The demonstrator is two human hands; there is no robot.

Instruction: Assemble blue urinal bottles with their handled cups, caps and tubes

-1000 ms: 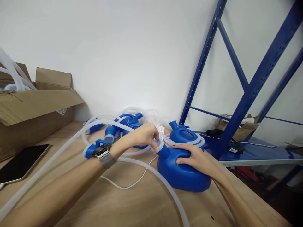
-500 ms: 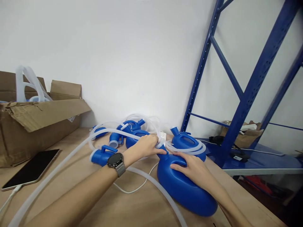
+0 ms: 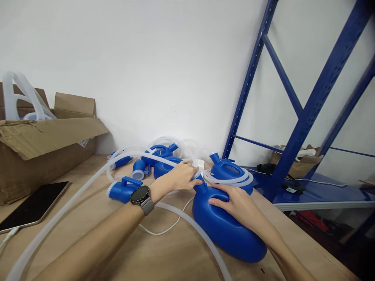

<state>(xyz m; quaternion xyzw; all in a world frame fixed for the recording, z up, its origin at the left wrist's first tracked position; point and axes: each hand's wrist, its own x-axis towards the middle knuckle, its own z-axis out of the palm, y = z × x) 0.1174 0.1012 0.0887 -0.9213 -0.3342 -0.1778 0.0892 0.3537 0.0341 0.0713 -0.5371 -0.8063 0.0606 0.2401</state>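
Observation:
A large blue plastic urine bottle (image 3: 231,230) lies on its side on the wooden table. My right hand (image 3: 238,205) is wrapped over its handle, fingertips in the handle opening. At the bottle's neck, my left hand (image 3: 181,176), with a watch on the wrist, is closed around the white ring-like cap; the fingers hide part of it. A translucent hose (image 3: 187,216) curves over the table below my left hand. Just left of my left forearm is a blue urinal cup (image 3: 120,191) with a small handle. Behind the held bottle sits another blue bottle (image 3: 224,171) with hose coiled about it.
Several more blue bottles and cups (image 3: 138,169) with hoses lie near the wall. On the left stand an open cardboard box (image 3: 58,136) with hoses in it and a dark-screened tablet or phone (image 3: 35,205) on a cable. A blue metal shelf (image 3: 316,195) adjoins the table's right edge.
My view has shifted slightly, so most things sit a little further left and higher. My left hand's fingers have moved slightly at the neck; the right hand keeps its hold.

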